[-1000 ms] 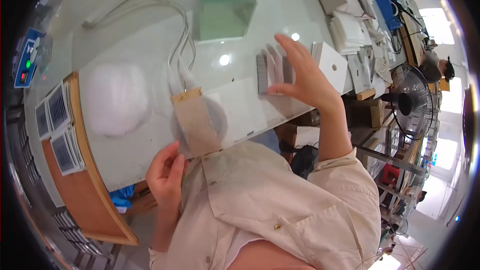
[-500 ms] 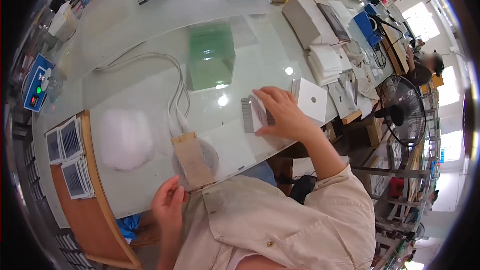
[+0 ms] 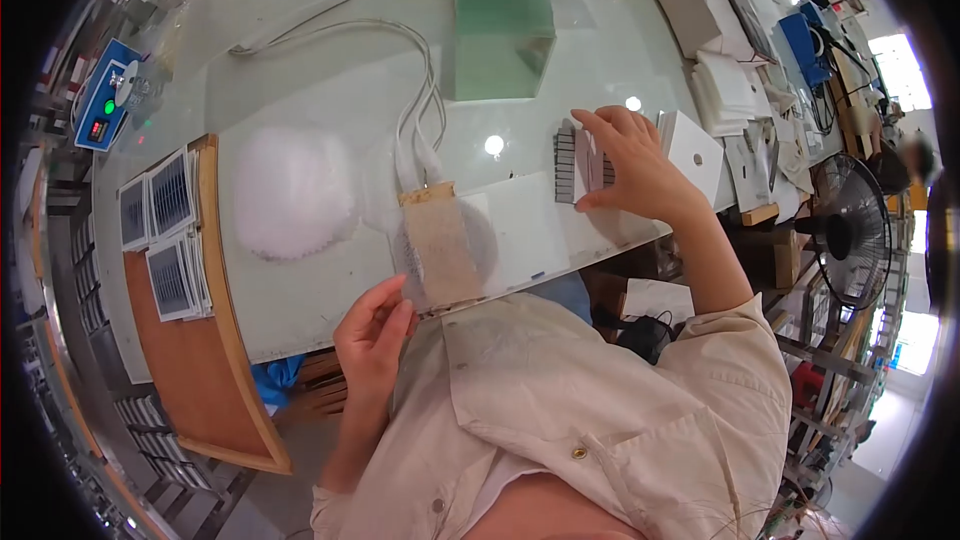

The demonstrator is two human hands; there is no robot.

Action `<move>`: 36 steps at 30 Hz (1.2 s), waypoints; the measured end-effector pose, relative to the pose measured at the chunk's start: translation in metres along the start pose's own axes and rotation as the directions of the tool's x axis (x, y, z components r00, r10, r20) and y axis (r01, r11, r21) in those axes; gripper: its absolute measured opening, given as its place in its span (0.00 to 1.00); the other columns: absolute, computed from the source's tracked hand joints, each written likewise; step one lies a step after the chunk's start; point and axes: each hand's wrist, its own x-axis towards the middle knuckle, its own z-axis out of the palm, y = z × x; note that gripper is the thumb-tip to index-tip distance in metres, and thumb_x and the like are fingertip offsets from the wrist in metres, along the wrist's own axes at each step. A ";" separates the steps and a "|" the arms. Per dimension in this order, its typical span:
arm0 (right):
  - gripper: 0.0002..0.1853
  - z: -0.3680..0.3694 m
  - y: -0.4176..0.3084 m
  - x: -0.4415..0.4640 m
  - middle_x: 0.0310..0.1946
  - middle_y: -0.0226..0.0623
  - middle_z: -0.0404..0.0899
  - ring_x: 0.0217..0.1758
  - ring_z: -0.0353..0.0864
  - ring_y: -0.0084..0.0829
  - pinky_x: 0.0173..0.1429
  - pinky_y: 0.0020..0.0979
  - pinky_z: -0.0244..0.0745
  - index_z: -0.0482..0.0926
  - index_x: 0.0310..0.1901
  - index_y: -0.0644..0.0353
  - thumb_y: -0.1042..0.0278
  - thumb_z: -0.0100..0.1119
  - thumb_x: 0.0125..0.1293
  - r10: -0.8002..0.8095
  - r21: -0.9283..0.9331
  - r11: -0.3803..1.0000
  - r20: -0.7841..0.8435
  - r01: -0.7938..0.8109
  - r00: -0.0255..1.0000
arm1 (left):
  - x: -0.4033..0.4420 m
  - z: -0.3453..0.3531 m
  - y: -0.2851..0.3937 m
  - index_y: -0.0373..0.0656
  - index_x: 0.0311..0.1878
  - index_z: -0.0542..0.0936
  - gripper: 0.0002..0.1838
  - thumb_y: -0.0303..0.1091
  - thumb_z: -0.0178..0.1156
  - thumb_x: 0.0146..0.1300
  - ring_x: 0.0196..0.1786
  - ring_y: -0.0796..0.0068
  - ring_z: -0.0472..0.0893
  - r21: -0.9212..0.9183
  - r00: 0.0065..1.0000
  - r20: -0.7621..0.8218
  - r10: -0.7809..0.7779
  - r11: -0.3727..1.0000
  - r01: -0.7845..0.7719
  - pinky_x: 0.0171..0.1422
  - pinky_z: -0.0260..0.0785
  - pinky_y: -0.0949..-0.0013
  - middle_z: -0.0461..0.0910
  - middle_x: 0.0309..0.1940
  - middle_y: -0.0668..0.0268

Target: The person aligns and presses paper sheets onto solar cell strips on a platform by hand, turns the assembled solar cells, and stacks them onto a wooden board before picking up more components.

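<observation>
My right hand (image 3: 640, 165) arches over a small bundle of dark, narrow strips (image 3: 565, 168) with a pale piece across it. Its thumb is at the near end and its fingers are at the far end, spanning the bundle on the glass-topped table. Part of the bundle is hidden under the palm. My left hand (image 3: 372, 342) is at the table's front edge, fingers loosely bent, thumb apart from the forefinger, nothing visible between them. Beside it a beige cloth-like pad (image 3: 445, 250) with cables at its far end lies over a round grey disc (image 3: 482, 240).
A green block of stacked glass (image 3: 500, 50) stands beyond the pad. A fluffy white heap (image 3: 295, 190) lies left. White cards (image 3: 690, 155) are right of my right hand. A wooden tray (image 3: 185, 370) with dark-striped panels and a blue control box (image 3: 105, 95) stand left. A fan (image 3: 845, 230) stands right.
The view has shifted, so the table appears higher and farther right. My right hand stays around the bundle. My left hand remains near the pad, its fingers only slightly moved.
</observation>
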 end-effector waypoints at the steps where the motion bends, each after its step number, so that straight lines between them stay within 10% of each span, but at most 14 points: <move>1: 0.48 -0.001 0.000 0.000 0.54 0.41 0.61 0.61 0.56 0.45 0.66 0.40 0.50 0.60 0.60 0.50 0.64 0.74 0.31 -0.003 0.004 1.000 0.009 0.003 1.000 | 0.000 0.000 0.000 0.34 0.50 0.74 0.15 0.20 0.54 0.57 0.28 0.80 0.73 0.001 1.000 -0.007 -0.008 1.000 0.008 0.31 0.67 0.78 0.74 0.31 0.67; 36: 0.41 0.002 0.000 0.008 0.44 0.33 0.67 0.54 0.64 0.36 0.59 0.39 0.54 0.67 0.47 0.54 0.57 0.76 0.25 0.104 -0.098 0.990 0.058 -0.098 0.993 | 0.001 0.000 0.001 0.36 0.50 0.74 0.16 0.19 0.55 0.58 0.30 0.85 0.72 0.008 1.000 0.025 0.014 1.000 -0.014 0.32 0.66 0.82 0.72 0.29 0.71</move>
